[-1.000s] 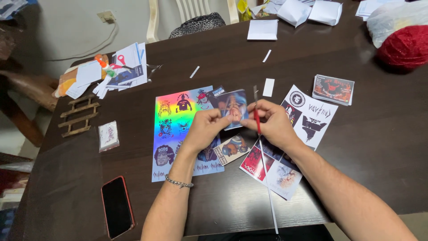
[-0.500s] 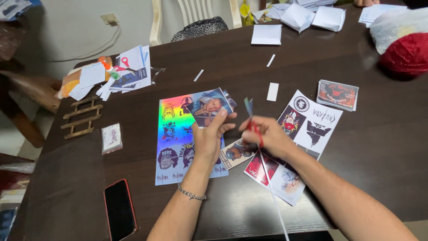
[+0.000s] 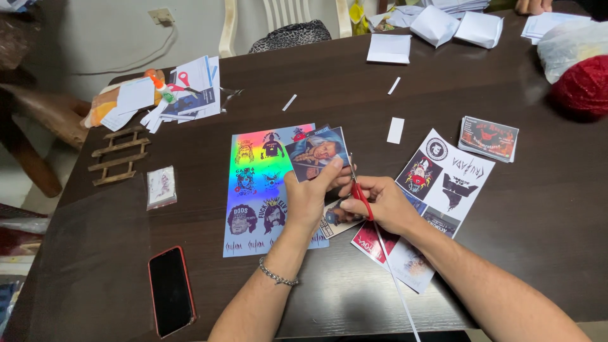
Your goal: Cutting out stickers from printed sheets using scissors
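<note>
A small rectangular printed picture (image 3: 315,154) in blue and tan tones is held tilted just above a dark wooden table, pinched at its lower edge by the left hand (image 3: 308,197). Red-handled scissors (image 3: 360,190) sit in the right hand (image 3: 383,204), blades pointing up beside the picture's right edge. A thin white paper strip (image 3: 396,285) trails down from the scissors toward the table's near edge.

— What colours sit around the rainbow-sheened sticker sheet (image 3: 266,183)?
— Right of it, red-handled scissors (image 3: 361,192) and a white sheet with black emblems (image 3: 451,174). Below-left, a black phone edged red (image 3: 171,290). All on the dark brown table (image 3: 329,82).
</note>
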